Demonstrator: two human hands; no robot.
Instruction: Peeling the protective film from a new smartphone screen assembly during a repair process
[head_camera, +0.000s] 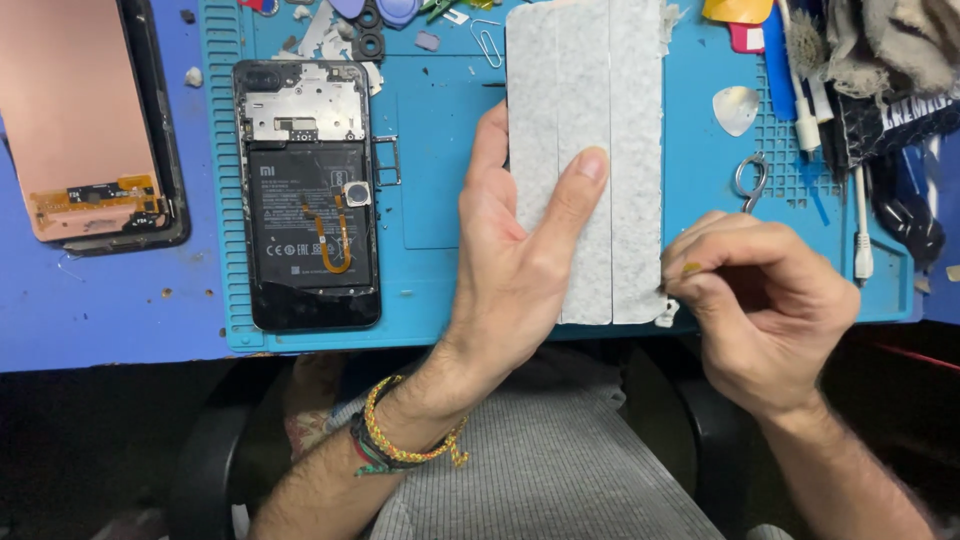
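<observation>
A white textured sheet (610, 90) cut into long strips lies on the blue work mat (430, 280). My left hand (520, 250) presses flat on the sheet's left strips, thumb stretched over it. My right hand (765, 300) is curled at the sheet's lower right corner, pinching a small white tab of the rightmost strip (668, 312). An opened phone (308, 195) with its back off, showing battery and orange flex cable, lies on the mat to the left of my left hand.
A detached phone screen (85, 120) lies face down at far left on the blue table. Scissors (750, 182), a white pick (737, 108), a paperclip (488, 42), cables and small parts crowd the mat's top and right edges.
</observation>
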